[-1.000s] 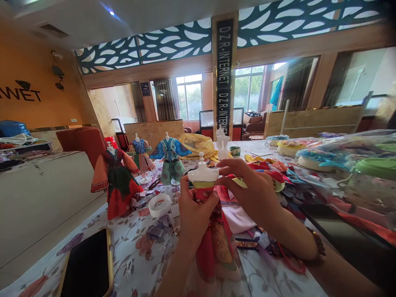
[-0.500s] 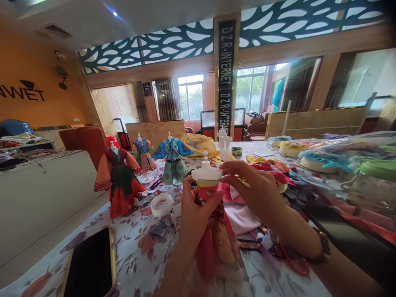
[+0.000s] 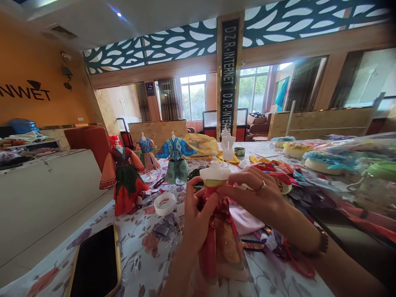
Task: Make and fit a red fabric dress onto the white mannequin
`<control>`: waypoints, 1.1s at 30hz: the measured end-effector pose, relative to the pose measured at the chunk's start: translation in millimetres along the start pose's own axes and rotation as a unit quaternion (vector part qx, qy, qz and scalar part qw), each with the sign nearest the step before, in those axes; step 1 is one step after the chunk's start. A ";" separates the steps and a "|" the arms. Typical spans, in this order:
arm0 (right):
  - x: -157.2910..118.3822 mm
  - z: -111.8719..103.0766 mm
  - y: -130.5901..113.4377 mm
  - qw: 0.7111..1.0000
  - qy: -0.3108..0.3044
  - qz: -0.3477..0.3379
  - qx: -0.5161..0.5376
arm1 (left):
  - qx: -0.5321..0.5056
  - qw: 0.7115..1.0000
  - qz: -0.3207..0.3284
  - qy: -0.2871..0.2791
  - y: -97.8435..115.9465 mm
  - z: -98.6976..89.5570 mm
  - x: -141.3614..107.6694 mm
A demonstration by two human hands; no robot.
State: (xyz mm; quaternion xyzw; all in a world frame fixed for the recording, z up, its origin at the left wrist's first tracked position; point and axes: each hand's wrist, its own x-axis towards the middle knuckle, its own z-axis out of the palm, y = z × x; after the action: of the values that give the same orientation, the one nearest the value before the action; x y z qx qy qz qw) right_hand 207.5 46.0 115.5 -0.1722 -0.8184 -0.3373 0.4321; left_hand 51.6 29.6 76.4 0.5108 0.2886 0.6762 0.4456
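Observation:
A small white mannequin (image 3: 214, 174) stands upright in front of me, wearing a red doll dress (image 3: 228, 241) with a yellow-green band at the chest and a gold-patterned panel on the skirt. My left hand (image 3: 198, 220) is wrapped round its waist from the left, thumb across the front. From the right, my right hand (image 3: 261, 194) is closed at the chest, its thumb and index finger pinching the dress's upper part near my left thumb. The right fingers hide part of the bodice.
Dressed mannequins (image 3: 175, 159) stand at the back left, and a bare white mannequin (image 3: 227, 145) behind mine. A white ring-shaped dish (image 3: 165, 204) and a phone (image 3: 95, 262) lie to the left. Fabric scraps (image 3: 247, 218) and a clear jar with a green lid (image 3: 382, 177) are on the right.
My right hand has moved down and inward, from beside the mannequin's shoulder to the dress at the chest, and its fingers have closed there. My left hand keeps its hold.

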 end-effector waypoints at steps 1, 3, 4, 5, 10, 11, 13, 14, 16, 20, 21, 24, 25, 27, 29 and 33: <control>-0.6 1.7 1.1 1.000 0.019 -0.018 0.003 | -0.012 1.000 0.001 0.000 -0.7 -0.3 -0.2; -0.6 3.4 2.2 0.998 0.047 -0.045 -0.002 | -0.018 1.000 0.006 0.004 -2.4 -1.3 -0.2; 0.0 3.3 2.1 0.997 0.050 -0.054 -0.007 | -0.014 1.000 0.010 0.006 -3.4 -1.8 -0.1; 0.9 2.7 1.8 0.997 0.048 -0.061 -0.013 | -0.010 1.000 0.014 0.005 -4.5 -2.4 0.1; 5.7 -1.0 -0.7 0.992 0.048 -0.108 -0.038 | 0.008 0.999 0.041 0.005 -10.5 -4.5 0.8; 6.3 -0.8 -1.0 0.991 0.051 -0.113 -0.043 | 0.012 0.999 0.044 0.008 -11.5 -4.5 0.9; 7.1 0.1 -1.6 0.990 0.049 -0.118 -0.053 | 0.017 0.999 0.044 0.010 -13.0 -4.4 0.9; 7.5 0.8 -2.1 0.990 0.047 -0.120 -0.058 | 0.019 0.999 0.042 0.010 -13.5 -4.3 0.8; 8.0 1.9 -3.4 0.989 0.043 -0.125 -0.068 | 0.022 0.999 0.044 0.012 -14.1 -4.1 0.6; 8.2 3.7 -5.5 0.987 0.044 -0.127 -0.086 | 0.021 0.998 0.061 0.018 -14.5 -3.6 0.5; 7.9 4.4 -5.6 0.988 0.045 -0.122 -0.086 | 0.019 0.998 0.065 0.018 -14.6 -3.5 0.6; 6.2 7.1 -4.7 0.990 0.048 -0.108 -0.073 | 0.014 0.998 0.067 0.017 -14.9 -3.4 1.2; 5.3 8.2 -4.1 0.991 0.049 -0.105 -0.069 | 0.011 0.998 0.067 0.015 -15.1 -3.3 1.5; 3.3 10.4 -2.8 0.992 0.048 -0.099 -0.061 | 0.007 0.997 0.070 0.012 -15.4 -3.3 1.9; 1.1 12.3 -1.4 0.993 0.045 -0.093 -0.048 | 0.009 0.997 0.075 0.011 -15.4 -3.2 2.2; -2.5 15.1 2.1 0.995 0.046 -0.084 -0.020 | 0.027 0.996 0.081 0.014 -15.0 -3.2 1.6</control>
State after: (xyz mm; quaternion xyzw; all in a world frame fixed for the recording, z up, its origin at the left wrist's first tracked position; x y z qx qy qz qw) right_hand 201.2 58.1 108.3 -0.0956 -0.8023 -0.3961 0.4363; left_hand 53.1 37.9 63.3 0.5348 0.2712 0.7090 0.3711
